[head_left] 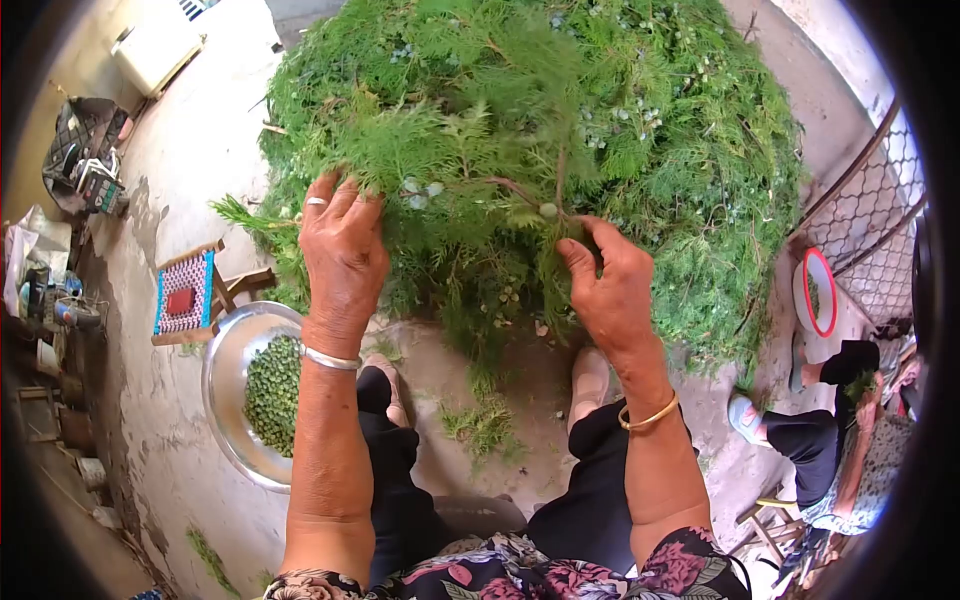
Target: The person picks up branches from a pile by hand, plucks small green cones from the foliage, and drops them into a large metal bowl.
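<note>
A leafy green conifer branch (515, 187) with pale berries is held up in front of me, over a large heap of similar branches (690, 130). My right hand (615, 285) pinches its stem between thumb and fingers. On the other side my left hand (345, 240) has its fingers curled into the foliage, the tips partly hidden by leaves. Close to its fingers are a few whitish-blue berries (422, 192). A single round berry (548, 210) sits by the stem just above my right fingers. Part of the held foliage is blurred.
A metal basin (222, 400) of green berries stands by my left foot, with a small woven-seat stool (186, 293) behind it. At the right sit another person (850, 450) and a red-rimmed basket (822, 290) near a mesh panel (885, 220). Loose sprigs (480, 425) lie between my feet.
</note>
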`<action>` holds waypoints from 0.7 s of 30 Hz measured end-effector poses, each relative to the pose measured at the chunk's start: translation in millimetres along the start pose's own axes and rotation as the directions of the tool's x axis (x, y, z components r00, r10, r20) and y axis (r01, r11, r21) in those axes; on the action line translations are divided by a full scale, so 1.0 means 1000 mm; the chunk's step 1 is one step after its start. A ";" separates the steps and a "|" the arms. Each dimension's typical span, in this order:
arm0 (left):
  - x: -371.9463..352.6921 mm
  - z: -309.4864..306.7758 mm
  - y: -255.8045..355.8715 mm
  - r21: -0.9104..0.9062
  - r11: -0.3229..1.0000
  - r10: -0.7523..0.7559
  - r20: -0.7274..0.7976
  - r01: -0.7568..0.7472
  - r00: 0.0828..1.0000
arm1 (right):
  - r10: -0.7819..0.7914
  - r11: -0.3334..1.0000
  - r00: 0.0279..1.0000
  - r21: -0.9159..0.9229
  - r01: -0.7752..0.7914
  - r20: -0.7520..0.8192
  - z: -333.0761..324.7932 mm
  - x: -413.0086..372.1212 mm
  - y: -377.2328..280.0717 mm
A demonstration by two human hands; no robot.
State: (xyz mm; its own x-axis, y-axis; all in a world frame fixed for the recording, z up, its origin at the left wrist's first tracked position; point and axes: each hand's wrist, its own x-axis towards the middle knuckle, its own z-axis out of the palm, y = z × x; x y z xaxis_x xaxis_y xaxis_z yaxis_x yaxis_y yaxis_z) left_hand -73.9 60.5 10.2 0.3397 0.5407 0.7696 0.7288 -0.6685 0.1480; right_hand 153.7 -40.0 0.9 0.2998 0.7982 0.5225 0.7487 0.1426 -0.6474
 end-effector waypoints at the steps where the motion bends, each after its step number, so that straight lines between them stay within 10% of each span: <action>1: 0.001 0.000 0.002 -0.003 1.000 -0.002 0.003 0.002 1.000 | 0.003 1.000 1.000 -0.002 -0.003 0.002 0.002 0.000 0.001; 7: 0.004 0.003 0.017 0.188 0.975 -0.094 -0.124 0.116 0.988 | 0.322 0.789 0.937 0.509 -0.344 0.135 0.015 -0.003 0.001; 9: 0.011 -0.004 0.042 -0.092 0.990 -0.131 -0.311 0.107 0.941 | 0.365 0.672 0.895 0.593 -0.443 0.255 0.021 -0.007 -0.004; 14: -0.007 0.019 0.079 -0.444 0.895 -0.086 -0.064 0.049 0.994 | 0.458 0.570 0.832 0.615 -0.545 0.313 0.028 -0.009 -0.013; 17: -0.007 0.019 0.087 -0.493 0.730 -0.305 0.384 0.473 0.872 | 0.453 0.620 0.848 0.586 -0.521 0.275 0.029 -0.008 -0.016; 21: -0.009 0.026 0.087 -0.583 0.662 -0.313 0.356 0.471 0.880 | 0.327 0.739 0.920 0.548 -0.391 0.216 0.032 -0.010 -0.014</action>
State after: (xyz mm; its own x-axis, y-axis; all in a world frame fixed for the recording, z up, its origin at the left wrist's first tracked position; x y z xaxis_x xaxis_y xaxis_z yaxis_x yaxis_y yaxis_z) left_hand 2.3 10.8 0.5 0.2823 0.8673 0.4101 0.2964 -0.4854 0.8225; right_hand 121.1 -31.5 -13.4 0.3924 0.9076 0.1492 0.1120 0.1139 -0.9872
